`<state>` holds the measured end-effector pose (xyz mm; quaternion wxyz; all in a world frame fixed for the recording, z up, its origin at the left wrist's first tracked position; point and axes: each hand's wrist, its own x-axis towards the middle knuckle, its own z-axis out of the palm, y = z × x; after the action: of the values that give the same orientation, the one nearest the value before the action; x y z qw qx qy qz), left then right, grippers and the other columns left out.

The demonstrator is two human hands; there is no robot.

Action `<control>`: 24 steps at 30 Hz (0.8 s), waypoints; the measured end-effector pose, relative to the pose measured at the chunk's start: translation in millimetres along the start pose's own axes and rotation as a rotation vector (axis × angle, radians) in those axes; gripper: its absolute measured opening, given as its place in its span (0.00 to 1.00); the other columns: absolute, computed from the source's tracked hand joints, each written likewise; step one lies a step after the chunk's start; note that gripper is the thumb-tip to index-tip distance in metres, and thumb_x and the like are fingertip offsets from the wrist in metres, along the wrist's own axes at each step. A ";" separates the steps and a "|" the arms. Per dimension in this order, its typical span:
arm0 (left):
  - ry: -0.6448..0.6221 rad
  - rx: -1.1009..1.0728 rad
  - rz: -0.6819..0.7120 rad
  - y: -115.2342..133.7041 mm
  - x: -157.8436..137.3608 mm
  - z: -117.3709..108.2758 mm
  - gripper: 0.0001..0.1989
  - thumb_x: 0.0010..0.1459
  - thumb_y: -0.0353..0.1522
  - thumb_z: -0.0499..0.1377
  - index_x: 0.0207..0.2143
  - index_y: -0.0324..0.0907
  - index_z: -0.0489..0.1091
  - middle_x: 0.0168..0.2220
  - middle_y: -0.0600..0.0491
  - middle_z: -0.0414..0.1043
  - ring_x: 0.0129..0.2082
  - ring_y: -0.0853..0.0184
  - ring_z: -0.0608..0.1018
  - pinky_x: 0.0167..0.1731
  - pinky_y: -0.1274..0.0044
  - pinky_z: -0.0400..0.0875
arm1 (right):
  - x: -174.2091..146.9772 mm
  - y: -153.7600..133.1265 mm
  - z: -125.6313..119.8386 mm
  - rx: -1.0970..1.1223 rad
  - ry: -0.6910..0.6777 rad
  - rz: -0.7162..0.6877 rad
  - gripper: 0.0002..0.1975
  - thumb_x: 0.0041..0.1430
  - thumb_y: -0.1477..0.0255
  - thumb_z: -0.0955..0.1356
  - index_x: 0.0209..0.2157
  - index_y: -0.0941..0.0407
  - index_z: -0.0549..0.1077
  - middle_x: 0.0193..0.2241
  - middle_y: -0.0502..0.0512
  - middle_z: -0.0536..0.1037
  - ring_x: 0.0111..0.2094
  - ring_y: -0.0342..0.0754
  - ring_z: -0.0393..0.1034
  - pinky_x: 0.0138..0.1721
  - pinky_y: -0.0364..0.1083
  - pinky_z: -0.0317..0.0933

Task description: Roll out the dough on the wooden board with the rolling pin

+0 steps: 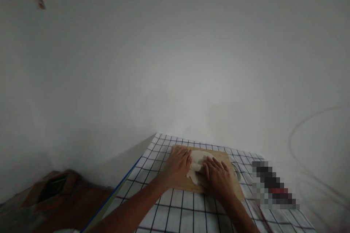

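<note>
A sheet of pale dough (201, 156) lies flattened on a wooden board (235, 185), with an uneven near edge. Across it, between my hands, runs a short stretch of a pale rounded bar (196, 167), which looks like a rolling pin; its ends are hidden under my hands. My left hand (179, 162) rests palm down at the dough's left side, fingers stretched forward. On the right, my right hand (217, 174) presses down with its fingers spread over the bar and dough. Neither hand is wrapped round anything that I can see.
A white cloth with a black grid (186, 211) covers the table under the board. Right of the board is a round, shiny rim (236, 173). A blurred-out dark object (273, 185) lies farther right. A white wall (191, 62) rises behind; a brown box (51, 189) stands lower left.
</note>
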<state>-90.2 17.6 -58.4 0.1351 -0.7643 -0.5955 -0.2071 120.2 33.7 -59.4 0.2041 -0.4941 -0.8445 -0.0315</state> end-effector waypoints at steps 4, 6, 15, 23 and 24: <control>-0.032 0.020 -0.091 -5.2 26.6 16.0 0.22 0.71 0.36 0.47 0.64 0.46 0.65 0.63 0.48 0.69 0.66 0.52 0.65 0.65 0.48 0.51 | 10.8 2.6 1.0 -0.011 -0.009 0.022 0.22 0.74 0.65 0.54 0.56 0.53 0.74 0.62 0.58 0.71 0.65 0.53 0.61 0.63 0.56 0.57; -0.076 0.031 -0.117 -7.8 34.1 20.6 0.23 0.70 0.36 0.48 0.64 0.48 0.65 0.63 0.49 0.69 0.66 0.50 0.65 0.64 0.47 0.52 | 11.6 3.1 1.3 -0.010 0.006 0.013 0.22 0.74 0.64 0.54 0.56 0.53 0.74 0.62 0.60 0.71 0.65 0.53 0.61 0.63 0.55 0.58; -0.004 0.010 -0.011 -6.7 19.7 9.8 0.22 0.69 0.30 0.47 0.62 0.44 0.68 0.63 0.50 0.69 0.67 0.55 0.64 0.66 0.56 0.55 | 3.0 1.9 -3.7 0.067 -0.037 -0.039 0.21 0.74 0.63 0.55 0.55 0.52 0.74 0.60 0.56 0.73 0.64 0.52 0.62 0.63 0.53 0.56; 0.011 -0.053 0.056 5.6 -26.6 -12.9 0.22 0.72 0.33 0.44 0.63 0.44 0.66 0.62 0.52 0.70 0.65 0.62 0.66 0.67 0.63 0.59 | -7.8 4.8 -9.6 0.190 -0.072 -0.105 0.22 0.74 0.64 0.54 0.58 0.49 0.72 0.60 0.53 0.73 0.66 0.50 0.60 0.68 0.58 0.45; 0.008 -0.051 0.060 8.8 -35.0 -15.7 0.22 0.72 0.33 0.44 0.64 0.44 0.64 0.63 0.52 0.68 0.66 0.62 0.65 0.67 0.63 0.59 | -8.5 4.8 -9.1 0.197 -0.070 -0.106 0.22 0.74 0.64 0.54 0.58 0.49 0.72 0.60 0.54 0.73 0.66 0.50 0.60 0.68 0.58 0.45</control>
<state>-91.3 -21.6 -61.0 0.1243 -0.7843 -0.5663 -0.2209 130.8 26.9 -55.0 0.2200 -0.4272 -0.8751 0.0581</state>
